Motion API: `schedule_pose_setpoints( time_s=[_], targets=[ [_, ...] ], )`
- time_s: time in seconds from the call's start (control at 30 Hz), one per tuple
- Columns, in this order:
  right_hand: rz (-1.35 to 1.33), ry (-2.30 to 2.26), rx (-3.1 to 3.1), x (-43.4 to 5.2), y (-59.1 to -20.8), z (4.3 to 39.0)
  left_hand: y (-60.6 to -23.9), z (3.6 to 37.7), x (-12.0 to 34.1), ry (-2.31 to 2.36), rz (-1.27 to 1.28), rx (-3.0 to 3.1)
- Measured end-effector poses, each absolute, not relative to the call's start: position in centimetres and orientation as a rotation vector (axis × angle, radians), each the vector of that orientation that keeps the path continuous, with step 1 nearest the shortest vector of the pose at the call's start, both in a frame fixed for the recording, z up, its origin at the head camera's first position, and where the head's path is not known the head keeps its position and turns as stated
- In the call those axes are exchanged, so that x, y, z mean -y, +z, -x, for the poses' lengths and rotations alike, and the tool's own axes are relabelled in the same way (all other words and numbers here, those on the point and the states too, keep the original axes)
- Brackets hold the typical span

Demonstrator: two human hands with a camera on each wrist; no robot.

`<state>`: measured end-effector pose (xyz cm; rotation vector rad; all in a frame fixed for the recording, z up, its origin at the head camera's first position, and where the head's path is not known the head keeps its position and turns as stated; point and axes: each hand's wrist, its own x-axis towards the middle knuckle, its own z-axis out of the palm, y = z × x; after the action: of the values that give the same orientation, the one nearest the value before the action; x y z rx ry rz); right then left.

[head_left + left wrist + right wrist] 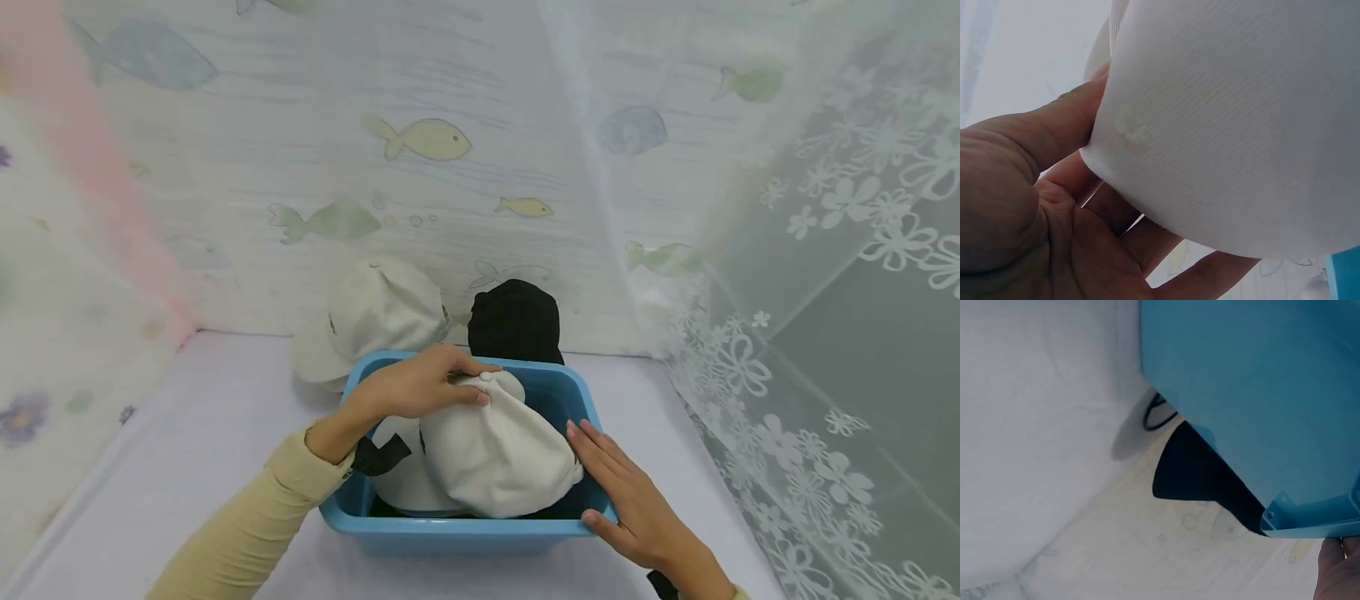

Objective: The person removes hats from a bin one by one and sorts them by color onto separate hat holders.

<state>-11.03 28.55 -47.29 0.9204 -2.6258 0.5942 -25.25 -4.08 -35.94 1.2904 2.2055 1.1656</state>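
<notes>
The top of a white cap (pixel 495 450) is gripped by the curled fingers of the left hand (pixel 420 385). The right hand (pixel 626 492) is laid with straight fingers on the right rim of the blue bin (pixel 450 533), where the cap is held. Bare table (pixel 187 442) is seen left. A cream cap (pixel 375 317) and black cap (pixel 516 321) are set beyond.
</notes>
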Motion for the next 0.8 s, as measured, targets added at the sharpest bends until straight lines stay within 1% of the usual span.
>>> schedule_pose_setpoints(
  time_s=[0.5,0.8],
  targets=[
    [-0.892,0.589,2.619,-28.4,-47.4,10.9,-35.0,25.1,4.7,1.231,-1.312,-2.178],
    [-0.901,0.601,2.608,-28.1,-47.3,11.0,-33.7,24.6,5.4,1.256,-1.292,-2.280]
  ],
)
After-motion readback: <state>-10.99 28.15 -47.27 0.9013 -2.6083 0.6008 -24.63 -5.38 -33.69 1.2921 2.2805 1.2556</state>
